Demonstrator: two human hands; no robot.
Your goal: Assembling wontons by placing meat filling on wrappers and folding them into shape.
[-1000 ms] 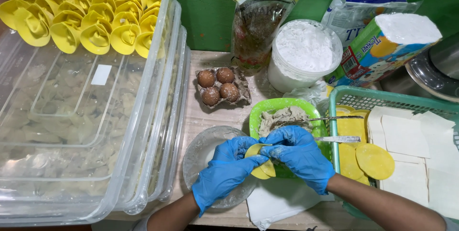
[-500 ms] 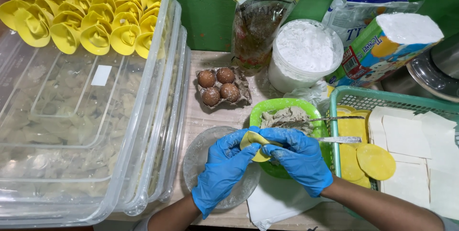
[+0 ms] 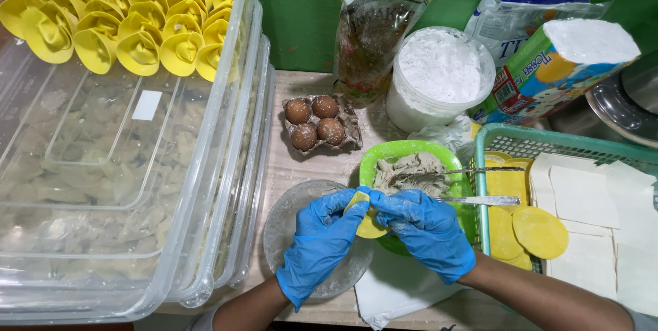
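four brown eggs (image 3: 314,122), two gloved hands, one green bowl (image 3: 384,154)

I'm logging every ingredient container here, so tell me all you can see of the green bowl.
The green bowl is bright lime, round and looks like plastic. It stands upright on the pale wooden table, between the glass dish and the green basket. It holds a greyish paste filling; a metal utensil lies across its right rim. The gloved right hand hides its near edge.
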